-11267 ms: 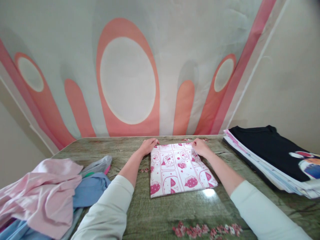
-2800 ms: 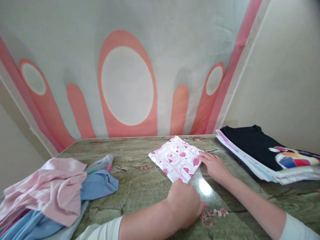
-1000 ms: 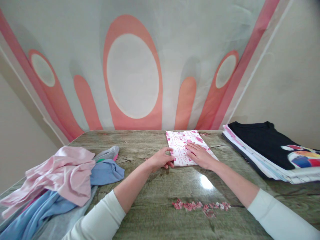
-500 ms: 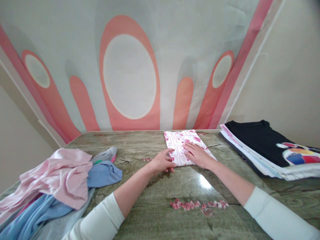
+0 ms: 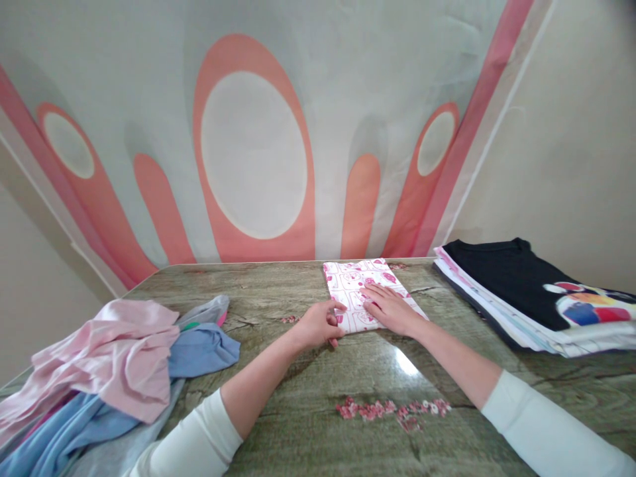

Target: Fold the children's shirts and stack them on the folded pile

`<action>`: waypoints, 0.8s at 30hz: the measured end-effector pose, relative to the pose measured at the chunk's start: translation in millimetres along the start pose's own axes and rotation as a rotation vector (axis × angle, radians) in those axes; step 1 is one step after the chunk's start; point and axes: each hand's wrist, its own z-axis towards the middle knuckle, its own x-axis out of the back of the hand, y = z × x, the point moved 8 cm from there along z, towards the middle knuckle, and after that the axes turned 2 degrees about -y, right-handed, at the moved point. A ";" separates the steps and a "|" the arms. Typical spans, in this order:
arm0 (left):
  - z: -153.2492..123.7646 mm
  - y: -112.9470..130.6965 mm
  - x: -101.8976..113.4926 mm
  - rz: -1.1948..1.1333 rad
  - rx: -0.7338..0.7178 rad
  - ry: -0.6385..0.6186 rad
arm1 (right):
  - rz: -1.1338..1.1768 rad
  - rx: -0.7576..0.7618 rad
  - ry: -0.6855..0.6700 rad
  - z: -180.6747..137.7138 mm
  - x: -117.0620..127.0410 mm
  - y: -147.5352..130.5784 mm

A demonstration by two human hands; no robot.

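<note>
A folded white cloth garment (image 5: 352,281) with a pink-red cartoon print lies near the far edge of the table. My right hand (image 5: 390,309) rests flat on top of it, fingers stretched out. At the garment's near left corner is my left hand (image 5: 318,323), its fingers loosely bent and apart. The index fingertip touches the printed cloth, while the other fingers hang beside the edge. No grip on the cloth shows there.
A loose heap of clothes lies on the left, with a pink garment (image 5: 106,351) and a blue one (image 5: 203,350). At right stands a folded stack topped by a black T-shirt (image 5: 501,281). The wood-patterned table (image 5: 278,411) meets a printed wall hanging (image 5: 328,132).
The fingers of my left hand have bent in slightly and drawn back a little from the garment's corner. My right hand stays flat on it. The view has shifted slightly.
</note>
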 end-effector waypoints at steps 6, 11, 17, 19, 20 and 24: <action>-1.7 1.7 -0.3 0.274 -0.019 -0.034 | -0.002 0.014 0.001 -0.6 0.7 -2.0; -5.8 6.4 -1.3 0.410 -0.022 -0.021 | 0.006 0.034 0.056 -0.9 5.0 -4.9; -10.2 18.6 16.2 0.584 -0.019 -0.004 | 0.127 0.111 0.200 -5.9 22.2 -17.8; -13.3 24.4 25.4 0.668 -0.025 0.002 | 0.138 0.160 0.206 -7.6 23.7 -24.4; -15.1 27.6 28.7 0.724 -0.030 0.008 | 0.139 0.187 0.198 -8.2 23.0 -27.6; -24.0 42.4 28.7 0.997 -0.043 0.181 | 0.142 0.231 0.162 -7.6 17.1 -32.7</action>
